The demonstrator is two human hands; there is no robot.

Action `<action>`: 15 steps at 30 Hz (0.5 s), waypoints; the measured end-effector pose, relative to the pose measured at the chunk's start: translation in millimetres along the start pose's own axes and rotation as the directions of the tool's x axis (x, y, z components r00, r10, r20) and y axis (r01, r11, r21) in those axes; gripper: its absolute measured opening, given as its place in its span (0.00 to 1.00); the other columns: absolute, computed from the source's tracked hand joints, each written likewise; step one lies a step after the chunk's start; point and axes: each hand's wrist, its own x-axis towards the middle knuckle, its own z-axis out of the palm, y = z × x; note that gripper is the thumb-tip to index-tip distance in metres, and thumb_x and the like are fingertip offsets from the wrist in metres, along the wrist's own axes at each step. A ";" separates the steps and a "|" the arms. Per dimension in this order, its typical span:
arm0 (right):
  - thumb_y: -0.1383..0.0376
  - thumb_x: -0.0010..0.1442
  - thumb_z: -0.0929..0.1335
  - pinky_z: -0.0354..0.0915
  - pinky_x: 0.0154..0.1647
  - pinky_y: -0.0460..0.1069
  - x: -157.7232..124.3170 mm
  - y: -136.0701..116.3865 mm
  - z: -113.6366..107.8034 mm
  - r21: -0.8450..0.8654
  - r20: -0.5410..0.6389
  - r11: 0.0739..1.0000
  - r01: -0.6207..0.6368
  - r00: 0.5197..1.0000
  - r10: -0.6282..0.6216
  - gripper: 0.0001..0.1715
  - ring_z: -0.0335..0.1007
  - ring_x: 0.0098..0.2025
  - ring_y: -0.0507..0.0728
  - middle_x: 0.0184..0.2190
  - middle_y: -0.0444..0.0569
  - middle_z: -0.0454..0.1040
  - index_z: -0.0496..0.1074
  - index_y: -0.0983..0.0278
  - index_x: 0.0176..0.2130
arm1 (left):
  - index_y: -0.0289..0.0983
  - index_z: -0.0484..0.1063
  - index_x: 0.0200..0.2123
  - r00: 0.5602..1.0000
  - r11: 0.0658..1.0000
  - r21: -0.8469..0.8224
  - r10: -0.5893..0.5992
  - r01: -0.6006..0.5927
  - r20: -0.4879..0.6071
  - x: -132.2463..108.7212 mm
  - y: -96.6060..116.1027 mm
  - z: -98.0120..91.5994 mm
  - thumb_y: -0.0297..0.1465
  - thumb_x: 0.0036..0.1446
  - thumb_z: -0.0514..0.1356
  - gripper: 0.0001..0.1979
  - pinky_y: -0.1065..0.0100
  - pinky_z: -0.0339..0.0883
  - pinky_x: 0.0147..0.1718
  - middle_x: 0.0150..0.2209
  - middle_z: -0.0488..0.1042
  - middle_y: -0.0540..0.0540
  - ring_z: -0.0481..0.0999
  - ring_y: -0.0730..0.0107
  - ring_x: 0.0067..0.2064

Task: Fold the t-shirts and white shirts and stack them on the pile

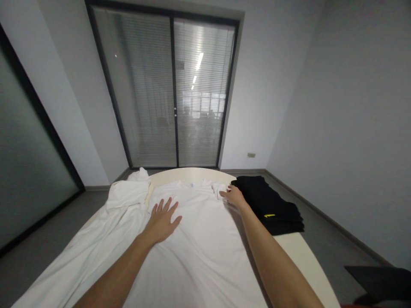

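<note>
Nearest the camera, the left forearm (115, 267) and right forearm (269, 256) frame the lower part of a white T-shirt (199, 244), laid out on the table with its long axis pointing away and its neckline at the far end. On the left, more white cloth (96, 235) lies in loose folds, with a bunched heap at its far end. The left hand (163, 222) rests palm down on the T-shirt's left side, fingers spread wide, gripping nothing. The right hand (233, 196) is at the far right corner, fingertips against a bunched sleeve (216, 188); I cannot tell whether they pinch it. It is the nearer hand to that sleeve, and the shirt's body extends leftward and back toward the camera from its fingers. Just right of it sits a folded black stack (272, 201) with a yellow mark (269, 215). The pale table (298, 254) has a curved edge, bare at the right. Around it are a frosted panel (28, 154) at left, blind-covered glass (144, 98) ahead, plain walls (349, 94) and grey floor (324, 226).
</note>
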 end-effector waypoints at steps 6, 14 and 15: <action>0.62 0.54 0.71 0.63 0.36 0.46 -0.9 -3.2 -0.5 0.047 -0.063 0.999 0.019 0.998 -0.016 0.08 0.73 0.34 0.55 0.31 0.49 0.77 0.75 0.64 0.35 | 0.44 0.55 0.70 1.000 1.000 0.009 -0.003 0.003 -0.002 0.6 -0.5 2.2 0.51 0.66 0.47 0.34 0.44 0.40 0.68 0.73 0.45 0.43 0.42 0.41 0.73; 0.63 0.66 0.58 0.65 0.41 0.49 -1.0 -14.1 -24.6 0.134 -0.310 0.991 -0.012 0.949 0.054 0.21 0.74 0.38 0.59 0.38 0.56 0.77 0.65 0.67 0.55 | 0.44 0.55 0.70 1.000 1.000 0.024 -0.003 0.003 -0.011 0.6 -2.1 4.1 0.51 0.66 0.46 0.34 0.44 0.40 0.68 0.73 0.46 0.43 0.42 0.42 0.73; 0.65 0.67 0.57 0.65 0.42 0.49 -1.1 -15.4 -28.5 0.139 -0.330 0.990 0.001 0.943 0.045 0.21 0.74 0.40 0.59 0.40 0.57 0.77 0.65 0.66 0.56 | 0.44 0.55 0.70 1.000 1.000 0.025 -0.003 0.003 -0.010 0.6 -2.0 3.8 0.51 0.66 0.47 0.34 0.44 0.40 0.68 0.73 0.46 0.43 0.42 0.42 0.73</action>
